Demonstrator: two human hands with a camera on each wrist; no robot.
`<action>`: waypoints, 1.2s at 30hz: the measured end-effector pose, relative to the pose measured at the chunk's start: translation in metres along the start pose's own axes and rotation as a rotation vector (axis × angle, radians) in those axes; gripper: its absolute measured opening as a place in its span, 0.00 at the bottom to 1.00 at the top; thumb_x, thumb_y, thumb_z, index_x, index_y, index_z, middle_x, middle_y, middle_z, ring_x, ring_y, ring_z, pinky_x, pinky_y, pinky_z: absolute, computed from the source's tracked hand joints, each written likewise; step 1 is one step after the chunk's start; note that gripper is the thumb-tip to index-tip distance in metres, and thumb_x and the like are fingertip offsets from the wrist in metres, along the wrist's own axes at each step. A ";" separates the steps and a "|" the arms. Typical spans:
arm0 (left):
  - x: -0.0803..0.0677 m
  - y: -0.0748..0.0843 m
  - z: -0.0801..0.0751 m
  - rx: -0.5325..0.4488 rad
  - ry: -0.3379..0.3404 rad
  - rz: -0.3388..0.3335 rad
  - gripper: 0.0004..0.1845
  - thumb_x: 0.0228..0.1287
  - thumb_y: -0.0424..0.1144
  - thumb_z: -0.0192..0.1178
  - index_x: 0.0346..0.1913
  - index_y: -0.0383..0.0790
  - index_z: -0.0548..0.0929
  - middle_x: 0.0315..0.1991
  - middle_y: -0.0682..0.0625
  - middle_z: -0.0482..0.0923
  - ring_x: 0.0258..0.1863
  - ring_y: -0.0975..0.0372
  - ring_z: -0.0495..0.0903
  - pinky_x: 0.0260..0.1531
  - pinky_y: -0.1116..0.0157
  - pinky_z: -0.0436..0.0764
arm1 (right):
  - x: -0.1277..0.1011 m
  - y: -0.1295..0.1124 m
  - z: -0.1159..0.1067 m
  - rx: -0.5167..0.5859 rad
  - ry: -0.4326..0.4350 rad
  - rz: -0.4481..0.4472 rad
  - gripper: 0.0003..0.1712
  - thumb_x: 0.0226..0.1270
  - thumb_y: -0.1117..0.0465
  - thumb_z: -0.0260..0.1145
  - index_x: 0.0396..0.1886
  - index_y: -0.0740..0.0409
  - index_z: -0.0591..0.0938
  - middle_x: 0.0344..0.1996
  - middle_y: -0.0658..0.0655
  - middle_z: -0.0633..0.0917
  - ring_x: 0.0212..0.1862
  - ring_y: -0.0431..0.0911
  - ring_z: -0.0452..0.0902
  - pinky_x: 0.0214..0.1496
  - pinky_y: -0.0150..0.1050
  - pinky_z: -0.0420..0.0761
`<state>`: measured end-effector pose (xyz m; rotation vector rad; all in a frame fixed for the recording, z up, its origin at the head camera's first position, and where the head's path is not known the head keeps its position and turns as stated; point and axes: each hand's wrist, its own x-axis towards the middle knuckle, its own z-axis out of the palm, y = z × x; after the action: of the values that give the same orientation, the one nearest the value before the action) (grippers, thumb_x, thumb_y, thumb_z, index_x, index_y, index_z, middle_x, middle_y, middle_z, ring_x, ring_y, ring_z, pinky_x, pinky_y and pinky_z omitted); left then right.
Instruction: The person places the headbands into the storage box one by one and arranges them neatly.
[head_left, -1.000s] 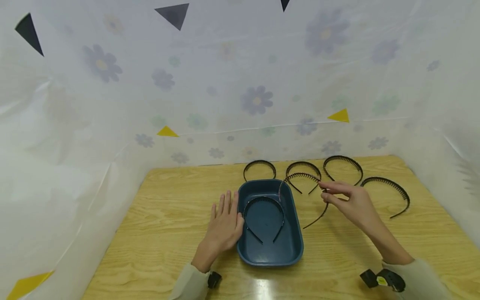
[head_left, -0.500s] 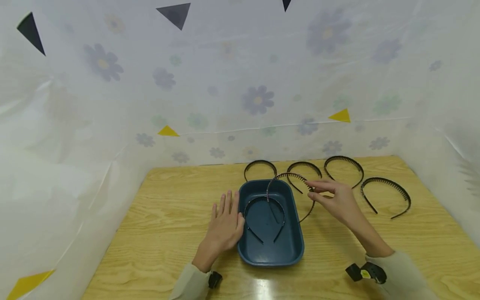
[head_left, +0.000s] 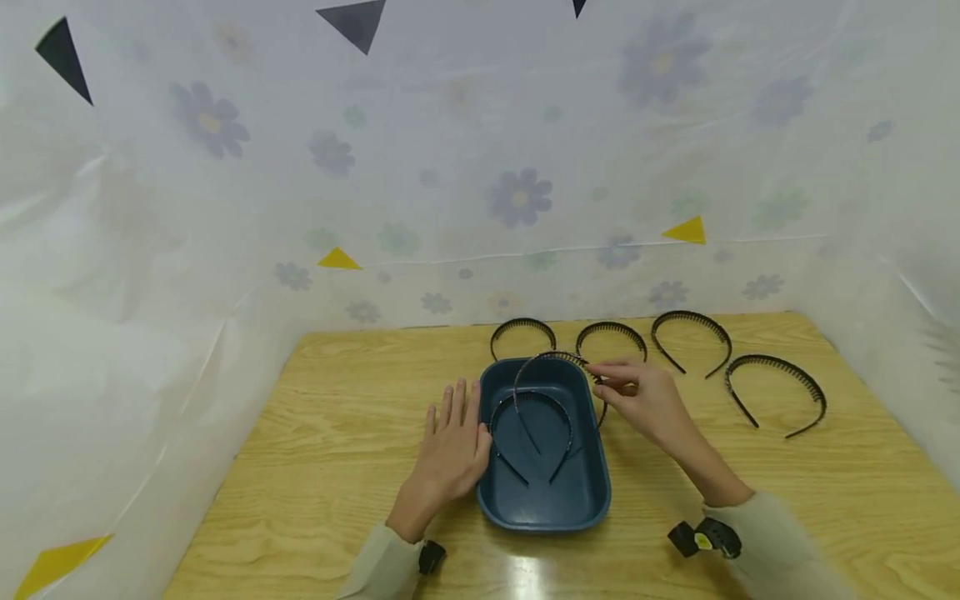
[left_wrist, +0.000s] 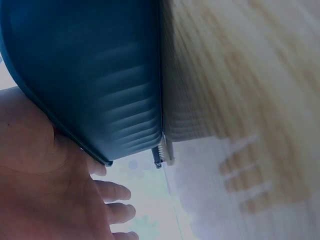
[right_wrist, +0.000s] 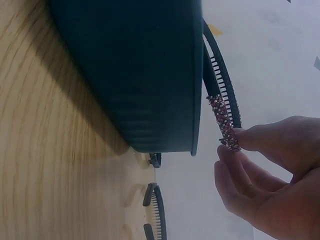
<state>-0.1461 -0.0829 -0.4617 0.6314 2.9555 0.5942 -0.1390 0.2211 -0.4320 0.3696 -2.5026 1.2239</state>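
Observation:
My right hand (head_left: 637,400) pinches the side of a toothed headband (head_left: 522,377) between thumb and fingers, holding it over the blue tray (head_left: 543,515). Red and silver beads on this headband (right_wrist: 223,117) show in the right wrist view, partly behind the tray's wall. Inside the tray lies another dark headband (head_left: 498,457), its arch toward the back. With fingers straight, my left hand (head_left: 447,454) rests against the tray's left side. In the left wrist view that hand (left_wrist: 55,180) lies along the tray's rim (left_wrist: 70,131).
Behind the tray are two black headbands, one at the left (head_left: 522,322) and one further right (head_left: 611,327). Two more lie on the right, a far one (head_left: 692,315) and a nearer one (head_left: 787,364). A patterned white curtain (head_left: 465,167) surrounds the wooden table (head_left: 322,467).
My right hand has moved left, carrying the pinched headband from the tray's right edge to over its inside. The left hand has stayed against the tray.

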 end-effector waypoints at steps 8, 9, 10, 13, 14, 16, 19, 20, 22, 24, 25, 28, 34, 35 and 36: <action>-0.001 0.001 -0.001 0.000 0.006 0.008 0.34 0.82 0.44 0.37 0.84 0.38 0.46 0.83 0.37 0.41 0.81 0.44 0.39 0.75 0.38 0.44 | 0.003 -0.002 0.014 -0.028 -0.015 -0.025 0.19 0.61 0.75 0.74 0.52 0.65 0.89 0.46 0.63 0.87 0.41 0.55 0.89 0.37 0.37 0.87; -0.001 0.001 -0.001 0.001 0.008 0.009 0.34 0.82 0.44 0.38 0.84 0.38 0.46 0.83 0.37 0.41 0.81 0.44 0.39 0.75 0.39 0.44 | 0.003 -0.002 0.016 -0.037 -0.017 -0.032 0.19 0.61 0.75 0.74 0.53 0.65 0.89 0.46 0.63 0.87 0.41 0.56 0.89 0.38 0.39 0.87; -0.001 0.001 -0.001 0.002 0.011 0.010 0.34 0.82 0.44 0.38 0.84 0.38 0.46 0.82 0.36 0.41 0.81 0.44 0.39 0.75 0.38 0.44 | 0.004 -0.002 0.017 -0.046 -0.023 -0.035 0.19 0.61 0.75 0.74 0.53 0.65 0.89 0.47 0.63 0.87 0.42 0.56 0.89 0.38 0.40 0.87; 0.000 0.000 0.000 0.003 0.016 0.010 0.34 0.82 0.44 0.38 0.83 0.38 0.46 0.82 0.36 0.41 0.81 0.44 0.39 0.75 0.38 0.44 | 0.005 -0.003 0.020 -0.071 -0.040 -0.034 0.19 0.62 0.74 0.73 0.54 0.64 0.88 0.48 0.63 0.86 0.44 0.57 0.88 0.37 0.42 0.87; 0.000 0.000 0.000 0.004 0.016 0.009 0.34 0.82 0.44 0.38 0.84 0.38 0.46 0.83 0.36 0.41 0.81 0.44 0.38 0.75 0.39 0.44 | 0.005 -0.003 0.022 -0.084 -0.046 -0.034 0.19 0.62 0.74 0.73 0.54 0.64 0.88 0.49 0.63 0.86 0.45 0.57 0.88 0.38 0.42 0.87; 0.000 0.000 0.000 0.005 0.016 0.009 0.34 0.82 0.44 0.38 0.84 0.38 0.46 0.83 0.36 0.41 0.81 0.44 0.38 0.75 0.39 0.43 | 0.006 -0.003 0.024 -0.104 -0.057 -0.036 0.20 0.63 0.73 0.73 0.55 0.63 0.88 0.50 0.63 0.86 0.46 0.57 0.87 0.38 0.43 0.87; 0.000 -0.001 0.000 0.010 0.016 0.007 0.34 0.82 0.44 0.37 0.84 0.38 0.46 0.83 0.37 0.41 0.81 0.45 0.38 0.75 0.39 0.43 | 0.008 -0.004 0.029 -0.135 -0.059 -0.055 0.20 0.62 0.73 0.73 0.54 0.63 0.89 0.50 0.62 0.87 0.44 0.55 0.87 0.34 0.42 0.85; 0.000 -0.001 0.000 0.010 0.016 0.007 0.34 0.82 0.44 0.37 0.84 0.38 0.46 0.83 0.37 0.40 0.81 0.45 0.38 0.75 0.39 0.43 | 0.008 -0.005 0.031 -0.145 -0.060 -0.062 0.20 0.61 0.73 0.74 0.54 0.63 0.89 0.50 0.61 0.87 0.43 0.53 0.87 0.32 0.40 0.84; 0.000 -0.001 0.000 0.013 0.014 0.005 0.34 0.82 0.44 0.37 0.84 0.39 0.45 0.83 0.37 0.40 0.81 0.45 0.38 0.75 0.39 0.43 | 0.010 -0.006 0.034 -0.157 -0.063 -0.076 0.20 0.61 0.73 0.74 0.54 0.63 0.89 0.49 0.61 0.87 0.36 0.48 0.85 0.26 0.36 0.78; 0.000 0.000 0.000 0.014 0.011 0.004 0.34 0.82 0.45 0.36 0.84 0.39 0.45 0.83 0.38 0.39 0.82 0.45 0.37 0.75 0.39 0.43 | 0.011 -0.007 0.037 -0.170 -0.067 -0.087 0.19 0.61 0.73 0.74 0.53 0.63 0.89 0.48 0.61 0.87 0.29 0.42 0.80 0.22 0.33 0.70; 0.000 0.000 0.000 0.015 0.009 0.003 0.34 0.81 0.45 0.36 0.84 0.40 0.44 0.83 0.38 0.39 0.82 0.45 0.37 0.76 0.39 0.43 | 0.011 -0.007 0.038 -0.176 -0.071 -0.090 0.19 0.61 0.73 0.74 0.53 0.63 0.89 0.48 0.60 0.87 0.27 0.40 0.76 0.22 0.33 0.68; 0.000 0.000 -0.001 0.015 0.005 0.003 0.34 0.82 0.45 0.35 0.84 0.40 0.43 0.83 0.39 0.38 0.82 0.45 0.37 0.76 0.39 0.42 | 0.012 -0.006 0.040 -0.177 -0.080 -0.093 0.19 0.61 0.73 0.73 0.53 0.63 0.89 0.48 0.60 0.87 0.21 0.36 0.68 0.20 0.33 0.67; 0.000 0.000 -0.001 0.013 0.005 0.007 0.34 0.82 0.45 0.35 0.84 0.40 0.43 0.83 0.38 0.39 0.81 0.45 0.37 0.76 0.39 0.42 | 0.012 -0.005 0.045 -0.180 -0.077 -0.092 0.19 0.61 0.75 0.72 0.52 0.64 0.89 0.47 0.61 0.87 0.20 0.34 0.65 0.20 0.32 0.66; 0.000 0.000 -0.001 0.014 0.006 0.008 0.34 0.82 0.45 0.35 0.84 0.40 0.43 0.83 0.38 0.39 0.81 0.45 0.37 0.75 0.39 0.43 | 0.012 -0.005 0.046 -0.184 -0.076 -0.094 0.19 0.60 0.75 0.72 0.52 0.64 0.89 0.47 0.62 0.87 0.19 0.34 0.65 0.19 0.32 0.66; 0.000 0.000 -0.001 0.013 0.008 0.008 0.34 0.81 0.45 0.35 0.84 0.40 0.44 0.83 0.38 0.39 0.81 0.45 0.37 0.75 0.39 0.43 | 0.012 -0.004 0.047 -0.187 -0.077 -0.093 0.19 0.60 0.75 0.72 0.52 0.64 0.89 0.47 0.62 0.87 0.19 0.33 0.64 0.19 0.32 0.65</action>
<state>-0.1462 -0.0829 -0.4604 0.6443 2.9675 0.5804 -0.1567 0.1801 -0.4514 0.4878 -2.6060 0.9475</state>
